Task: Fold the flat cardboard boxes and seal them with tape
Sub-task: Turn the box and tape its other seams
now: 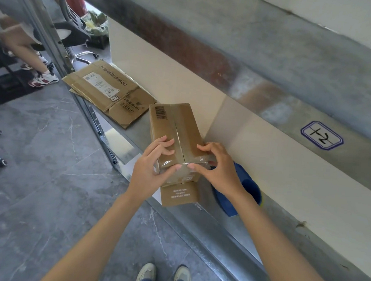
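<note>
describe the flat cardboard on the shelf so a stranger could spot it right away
Follow the metal shelf along the cream wall. Past the taped box, toward the far end, lies the flat cardboard. Unlike the box it is unfolded, lying flat, with a white shipping label on top.

Even, bright daylight; glare on the steel beam (274, 65); wide-angle bending at edges

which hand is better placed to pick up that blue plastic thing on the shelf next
Right, probably: the blue plastic tool lies just by the right hand, while the left hand grips the taped brown cardboard box on the far side from it.
</note>
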Tool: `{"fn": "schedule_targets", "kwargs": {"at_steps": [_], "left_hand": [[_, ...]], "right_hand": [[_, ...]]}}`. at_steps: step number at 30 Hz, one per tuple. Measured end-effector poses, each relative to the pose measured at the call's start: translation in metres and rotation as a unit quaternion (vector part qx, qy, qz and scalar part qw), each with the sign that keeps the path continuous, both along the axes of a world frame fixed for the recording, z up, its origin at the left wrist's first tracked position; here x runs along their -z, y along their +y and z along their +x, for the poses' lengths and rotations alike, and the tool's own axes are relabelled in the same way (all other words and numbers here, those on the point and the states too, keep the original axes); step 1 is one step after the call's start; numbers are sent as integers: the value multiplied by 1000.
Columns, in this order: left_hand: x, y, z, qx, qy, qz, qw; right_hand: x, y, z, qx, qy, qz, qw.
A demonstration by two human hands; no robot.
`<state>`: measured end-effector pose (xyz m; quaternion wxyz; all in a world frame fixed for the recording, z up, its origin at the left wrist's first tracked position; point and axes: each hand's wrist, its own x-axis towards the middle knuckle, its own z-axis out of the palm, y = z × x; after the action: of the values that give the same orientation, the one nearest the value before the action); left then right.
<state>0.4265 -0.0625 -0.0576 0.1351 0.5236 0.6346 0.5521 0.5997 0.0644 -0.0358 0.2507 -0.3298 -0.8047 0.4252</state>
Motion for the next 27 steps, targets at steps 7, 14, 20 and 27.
{"fn": "schedule_targets", "kwargs": {"at_steps": [7,14,20,27], "left_hand": [[-3,-2,-4,9,-4,-4,1000],[-12,-6,-16,50,-8,-27,998],[-16,-7,-19,61,-7,-48,997],[-15,-7,-20,69,-7,-45,997]], "right_hand": [[-7,-4,-6,17,-33,-6,999],[-15,12,10,-48,-5,-59,997],[-13,14,13,-53,-7,-66,996],[-11,15,13,-45,2,-72,996]]}}
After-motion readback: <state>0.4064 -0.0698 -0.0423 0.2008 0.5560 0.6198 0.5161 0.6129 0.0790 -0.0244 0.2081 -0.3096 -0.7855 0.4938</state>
